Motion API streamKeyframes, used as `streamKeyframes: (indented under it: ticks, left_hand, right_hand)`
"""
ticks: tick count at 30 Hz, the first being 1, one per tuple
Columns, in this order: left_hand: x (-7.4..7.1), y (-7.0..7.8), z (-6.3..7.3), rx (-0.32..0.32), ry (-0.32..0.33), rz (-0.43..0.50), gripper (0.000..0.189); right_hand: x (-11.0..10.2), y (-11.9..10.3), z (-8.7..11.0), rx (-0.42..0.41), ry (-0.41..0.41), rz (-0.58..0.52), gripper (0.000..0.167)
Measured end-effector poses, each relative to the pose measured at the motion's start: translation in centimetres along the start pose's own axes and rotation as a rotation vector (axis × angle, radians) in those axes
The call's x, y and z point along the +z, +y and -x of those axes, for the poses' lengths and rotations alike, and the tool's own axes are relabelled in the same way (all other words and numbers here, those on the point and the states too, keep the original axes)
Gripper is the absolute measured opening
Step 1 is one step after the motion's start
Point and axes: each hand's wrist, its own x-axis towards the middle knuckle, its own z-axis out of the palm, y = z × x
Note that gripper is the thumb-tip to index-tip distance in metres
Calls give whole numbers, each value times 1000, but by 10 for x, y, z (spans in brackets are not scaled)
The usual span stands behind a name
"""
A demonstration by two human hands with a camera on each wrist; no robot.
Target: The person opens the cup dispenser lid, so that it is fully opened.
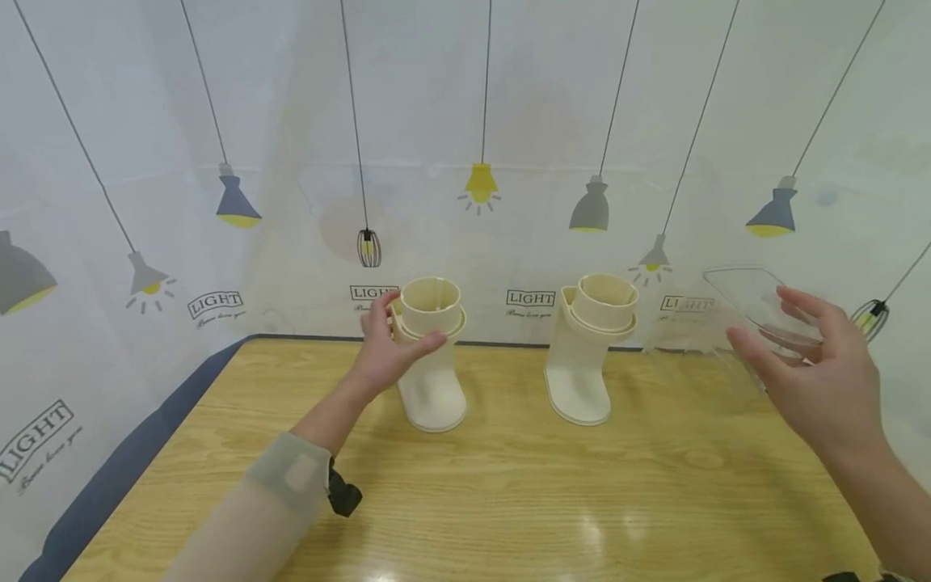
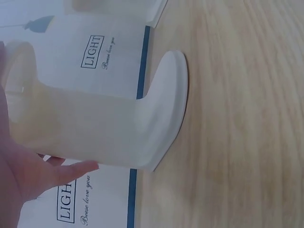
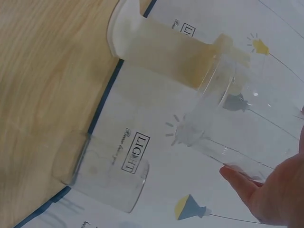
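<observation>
Two cream plastic stands rise from the table, each with a flat rounded foot and a round collar on top. Around the collar of the left stand [image 1: 432, 396], my left hand [image 1: 384, 349] has its thumb at the front and fingers at the far side. The right stand [image 1: 578, 376] is untouched. My right hand [image 1: 836, 388] holds a clear plastic container [image 3: 266, 118] in the air on the right, thumb and fingers on its sides. In the right wrist view, that container overlaps the top of the right stand.
A second clear container [image 3: 107, 173] stands on the wooden table [image 1: 494, 501] at the right, near the back edge. Behind the table hangs a pale sheet [image 1: 429, 105] printed with lamps and the word LIGHT. A dark blue edge [image 1: 145, 453] runs along the table's left side.
</observation>
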Motion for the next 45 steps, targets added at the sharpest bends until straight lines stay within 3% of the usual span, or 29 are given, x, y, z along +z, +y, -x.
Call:
streamKeyframes:
  ticks: [4, 11, 24, 34, 45]
  left_hand:
    - [-5, 2, -3, 16, -84, 29, 115]
    - [-10, 1, -10, 14, -147, 21, 114]
    - [-20, 1, -19, 16, -190, -79, 109]
    - [-25, -1, -29, 27, -230, -64, 106]
    - [-27, -3, -34, 17, -251, -55, 105]
  right_hand:
    - [2, 21, 4, 40, -52, 51, 87]
    - [5, 56, 9, 77, -96, 145, 91]
    - [3, 105, 12, 172, -158, 252, 101]
    - [-1, 132, 11, 244, -151, 284, 107]
    - [-2, 162, 4, 269, -115, 242, 107]
